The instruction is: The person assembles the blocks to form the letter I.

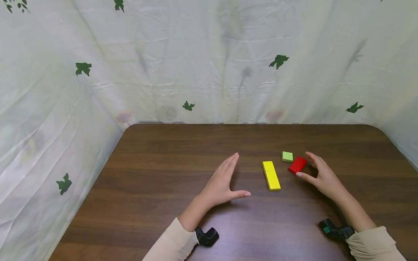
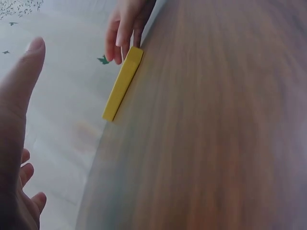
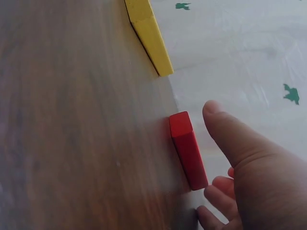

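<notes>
A red block point(image 1: 297, 165) lies on the brown table, right of a long yellow block point(image 1: 271, 175). My right hand point(image 1: 321, 177) is beside the red block, thumb near its close end and fingers beyond its right side. In the right wrist view the thumb stands apart from the red block point(image 3: 188, 151), which nothing grips. My left hand point(image 1: 220, 183) is over the table left of the yellow block, fingers straight, thumb spread toward that block and nothing held. A small light green block point(image 1: 287, 156) sits just behind the red one.
The wooden table point(image 1: 156, 163) ends at a pale cloth backdrop point(image 1: 202, 65) with green leaf-like shapes, which also hangs along the left side. Each wrist wears a black camera band, such as the left wrist camera point(image 1: 207, 237) below the beige sleeve.
</notes>
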`<action>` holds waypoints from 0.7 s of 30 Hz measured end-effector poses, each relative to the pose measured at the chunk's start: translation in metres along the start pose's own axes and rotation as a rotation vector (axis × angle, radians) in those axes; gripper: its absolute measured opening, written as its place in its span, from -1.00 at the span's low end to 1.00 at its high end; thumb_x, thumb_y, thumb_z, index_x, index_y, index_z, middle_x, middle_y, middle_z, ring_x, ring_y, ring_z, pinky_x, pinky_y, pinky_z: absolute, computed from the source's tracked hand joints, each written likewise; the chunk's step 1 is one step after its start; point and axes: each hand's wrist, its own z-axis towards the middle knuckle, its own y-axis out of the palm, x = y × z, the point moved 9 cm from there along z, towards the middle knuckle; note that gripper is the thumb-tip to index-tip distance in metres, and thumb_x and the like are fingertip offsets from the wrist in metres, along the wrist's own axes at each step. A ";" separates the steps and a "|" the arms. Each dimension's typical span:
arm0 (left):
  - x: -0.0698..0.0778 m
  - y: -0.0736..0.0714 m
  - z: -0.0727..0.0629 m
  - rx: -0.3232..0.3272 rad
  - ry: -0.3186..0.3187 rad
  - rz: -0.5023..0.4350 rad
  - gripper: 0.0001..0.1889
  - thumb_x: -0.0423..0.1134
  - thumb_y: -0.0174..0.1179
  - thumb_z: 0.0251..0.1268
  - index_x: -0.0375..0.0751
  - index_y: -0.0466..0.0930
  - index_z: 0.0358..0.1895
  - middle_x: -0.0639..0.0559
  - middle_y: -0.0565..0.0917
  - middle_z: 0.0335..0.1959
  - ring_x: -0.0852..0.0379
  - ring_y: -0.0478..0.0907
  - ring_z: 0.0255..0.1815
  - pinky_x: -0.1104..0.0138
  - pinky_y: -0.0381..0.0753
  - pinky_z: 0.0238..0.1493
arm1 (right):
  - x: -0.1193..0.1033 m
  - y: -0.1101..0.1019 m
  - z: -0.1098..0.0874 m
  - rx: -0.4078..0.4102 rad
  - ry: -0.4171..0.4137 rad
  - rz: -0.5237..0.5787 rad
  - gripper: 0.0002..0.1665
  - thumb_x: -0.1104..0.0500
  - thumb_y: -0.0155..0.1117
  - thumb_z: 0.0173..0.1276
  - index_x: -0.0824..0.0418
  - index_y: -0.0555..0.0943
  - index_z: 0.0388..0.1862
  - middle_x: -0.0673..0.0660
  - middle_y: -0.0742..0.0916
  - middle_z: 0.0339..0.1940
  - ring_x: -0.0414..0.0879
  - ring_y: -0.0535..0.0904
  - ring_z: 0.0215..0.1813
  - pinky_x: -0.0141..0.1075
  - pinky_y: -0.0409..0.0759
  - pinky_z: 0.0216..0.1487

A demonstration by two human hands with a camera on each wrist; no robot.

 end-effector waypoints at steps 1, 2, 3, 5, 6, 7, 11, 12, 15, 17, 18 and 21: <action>0.000 0.003 0.001 -0.008 -0.009 -0.009 0.11 0.35 0.15 -0.10 -0.10 -0.26 0.42 0.09 -0.11 0.42 0.16 -0.14 0.38 0.16 0.02 0.29 | 0.001 0.000 0.000 0.000 0.001 -0.002 -0.02 0.00 0.32 0.12 0.43 0.05 0.33 0.45 0.26 0.22 0.36 0.23 0.14 0.21 0.24 0.02; 0.001 0.005 0.002 -0.016 -0.015 -0.018 0.11 0.35 0.15 -0.10 -0.09 -0.27 0.42 0.09 -0.11 0.42 0.16 -0.14 0.38 0.16 0.02 0.28 | 0.001 0.000 0.000 0.001 0.001 -0.002 -0.02 0.00 0.32 0.12 0.43 0.06 0.32 0.45 0.27 0.21 0.36 0.23 0.14 0.21 0.24 0.03; 0.001 0.008 0.004 -0.022 -0.021 -0.027 0.11 0.35 0.15 -0.10 -0.09 -0.26 0.42 0.08 -0.10 0.42 0.16 -0.14 0.38 0.16 0.04 0.28 | 0.002 0.001 0.000 0.000 0.002 -0.003 -0.03 0.00 0.32 0.12 0.43 0.06 0.32 0.45 0.27 0.21 0.35 0.23 0.14 0.21 0.24 0.03; 0.002 0.013 0.005 -0.034 -0.026 -0.039 0.12 0.35 0.15 -0.11 -0.11 -0.26 0.42 0.03 -0.08 0.42 0.15 -0.13 0.38 0.16 0.06 0.27 | 0.003 0.002 -0.001 -0.005 0.003 -0.011 -0.03 -0.01 0.32 0.12 0.44 0.07 0.31 0.45 0.27 0.20 0.35 0.22 0.15 0.21 0.24 0.03; 0.002 0.015 0.006 -0.040 -0.031 -0.042 0.12 0.36 0.15 -0.11 -0.11 -0.25 0.42 0.02 -0.07 0.41 0.16 -0.13 0.38 0.17 0.06 0.27 | 0.004 0.002 -0.001 -0.006 0.002 -0.018 -0.03 -0.02 0.32 0.12 0.45 0.08 0.30 0.45 0.28 0.20 0.34 0.23 0.14 0.21 0.24 0.02; 0.003 0.018 0.007 -0.044 -0.034 -0.045 0.12 0.36 0.16 -0.12 -0.11 -0.24 0.42 0.01 -0.05 0.41 0.16 -0.13 0.38 0.17 0.07 0.27 | 0.005 0.003 0.000 -0.009 0.002 -0.024 -0.04 -0.02 0.32 0.12 0.45 0.09 0.30 0.45 0.28 0.19 0.33 0.23 0.14 0.21 0.24 0.02; 0.005 0.027 0.010 -0.055 -0.036 -0.047 0.13 0.35 0.18 -0.14 -0.22 -0.18 0.41 -0.05 -0.01 0.40 0.14 -0.11 0.38 0.19 0.07 0.27 | 0.007 0.005 0.000 -0.014 -0.004 -0.047 -0.06 -0.02 0.33 0.11 0.47 0.13 0.27 0.45 0.30 0.16 0.30 0.25 0.11 0.21 0.25 0.00; 0.006 0.029 0.012 -0.057 -0.038 -0.050 0.13 0.34 0.19 -0.14 -0.24 -0.16 0.40 -0.06 -0.01 0.40 0.14 -0.10 0.38 0.20 0.06 0.27 | 0.007 0.005 0.000 -0.016 -0.005 -0.051 -0.06 -0.02 0.33 0.11 0.47 0.13 0.27 0.45 0.30 0.16 0.30 0.25 0.10 0.21 0.25 0.00; 0.008 0.036 0.015 -0.065 -0.052 -0.065 0.13 0.33 0.21 -0.14 -0.27 -0.13 0.39 -0.05 0.00 0.39 0.14 -0.10 0.38 0.24 0.05 0.28 | 0.007 0.005 0.001 -0.024 -0.002 -0.061 -0.07 -0.03 0.32 0.12 0.46 0.14 0.27 0.45 0.30 0.15 0.29 0.25 0.10 0.21 0.25 0.00; 0.010 0.041 0.018 -0.072 -0.066 -0.083 0.13 0.32 0.22 -0.15 -0.27 -0.13 0.40 -0.04 0.00 0.39 0.15 -0.10 0.38 0.25 0.05 0.28 | 0.007 0.005 0.001 -0.032 0.005 -0.065 -0.07 -0.04 0.31 0.13 0.46 0.13 0.27 0.46 0.30 0.16 0.29 0.24 0.10 0.22 0.24 0.01; 0.010 0.042 0.019 -0.075 -0.072 -0.090 0.13 0.31 0.23 -0.16 -0.27 -0.13 0.39 -0.05 0.01 0.39 0.14 -0.09 0.37 0.25 0.06 0.27 | 0.007 0.005 0.001 -0.033 0.007 -0.068 -0.07 -0.05 0.30 0.14 0.45 0.13 0.27 0.46 0.30 0.16 0.29 0.24 0.10 0.22 0.24 0.01; 0.012 0.048 0.023 -0.086 -0.089 -0.103 0.14 0.30 0.25 -0.17 -0.26 -0.13 0.40 -0.06 0.02 0.39 0.13 -0.07 0.37 0.25 0.08 0.27 | 0.007 0.005 0.001 -0.035 0.011 -0.078 -0.08 -0.05 0.30 0.14 0.45 0.14 0.27 0.45 0.30 0.16 0.30 0.23 0.11 0.22 0.23 0.01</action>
